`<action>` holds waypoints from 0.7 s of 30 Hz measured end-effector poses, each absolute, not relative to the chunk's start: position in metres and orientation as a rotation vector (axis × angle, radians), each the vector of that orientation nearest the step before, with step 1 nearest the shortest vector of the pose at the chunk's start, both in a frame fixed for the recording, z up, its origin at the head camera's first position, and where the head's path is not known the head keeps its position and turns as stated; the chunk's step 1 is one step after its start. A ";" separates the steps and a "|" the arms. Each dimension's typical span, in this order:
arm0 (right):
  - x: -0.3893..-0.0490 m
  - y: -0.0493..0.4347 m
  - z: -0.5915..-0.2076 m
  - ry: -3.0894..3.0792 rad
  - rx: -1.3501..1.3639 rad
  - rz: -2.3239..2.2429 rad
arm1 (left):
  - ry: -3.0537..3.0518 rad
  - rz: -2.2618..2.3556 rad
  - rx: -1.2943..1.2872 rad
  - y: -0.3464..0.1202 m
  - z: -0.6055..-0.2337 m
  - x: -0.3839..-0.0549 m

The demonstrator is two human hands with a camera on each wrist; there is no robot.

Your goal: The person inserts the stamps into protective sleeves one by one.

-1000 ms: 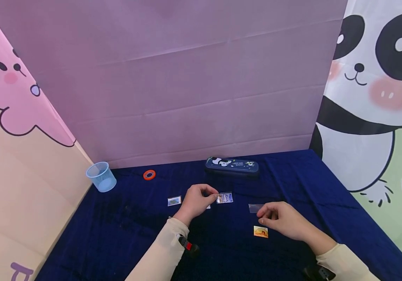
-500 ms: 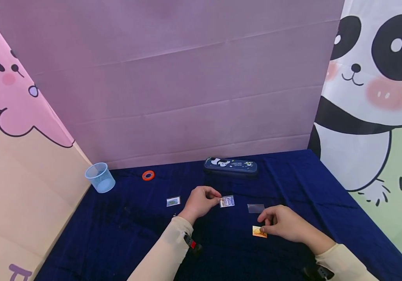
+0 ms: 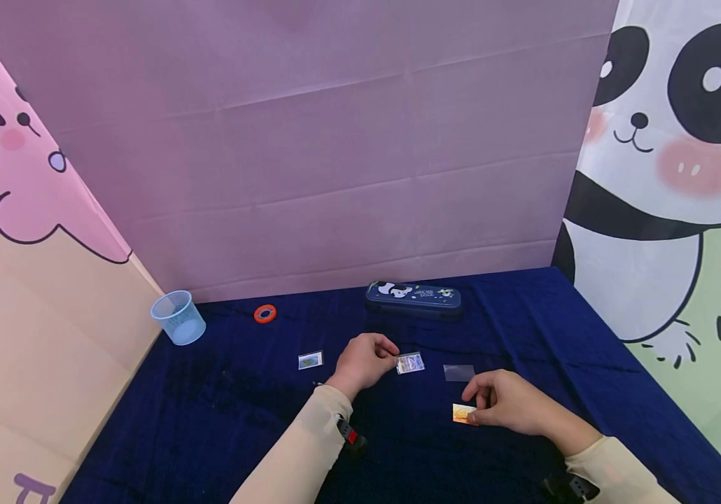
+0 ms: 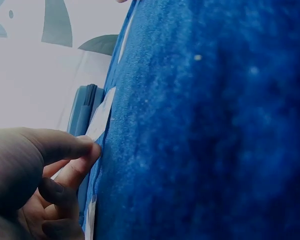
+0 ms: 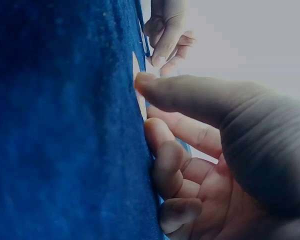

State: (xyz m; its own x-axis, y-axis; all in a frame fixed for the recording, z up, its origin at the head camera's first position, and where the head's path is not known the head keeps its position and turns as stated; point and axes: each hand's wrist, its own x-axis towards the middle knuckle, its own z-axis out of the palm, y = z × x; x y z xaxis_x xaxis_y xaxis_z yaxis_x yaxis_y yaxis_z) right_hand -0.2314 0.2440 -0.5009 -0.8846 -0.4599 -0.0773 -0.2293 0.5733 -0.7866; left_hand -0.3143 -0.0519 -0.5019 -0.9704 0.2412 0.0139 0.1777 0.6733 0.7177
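Left wrist view: left hand [image 4: 35,185] at seven o'clock, thumb and forefinger tips meeting at the edge of a small sleeved card [image 4: 101,116] lying on the blue cloth [image 4: 205,130]. At ten o'clock of the card, just beyond it, the blue pencil case [image 4: 82,107] shows edge-on. Remaining fingers curl into the palm.

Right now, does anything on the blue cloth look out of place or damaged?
Nothing stands out. The small cards lie flat: the left hand pinches the sleeved card, the right hand touches the orange card. The mesh cup stands upright and the pencil case is shut.
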 end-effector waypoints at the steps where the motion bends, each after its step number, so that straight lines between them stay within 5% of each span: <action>1: -0.231 0.244 -0.501 2.530 -0.568 -1.213 | 2.802 1.176 0.346 -0.051 -0.501 -0.314; 21: -0.229 0.244 -0.498 2.538 -0.558 -1.223 | 2.889 1.060 0.373 -0.046 -0.499 -0.310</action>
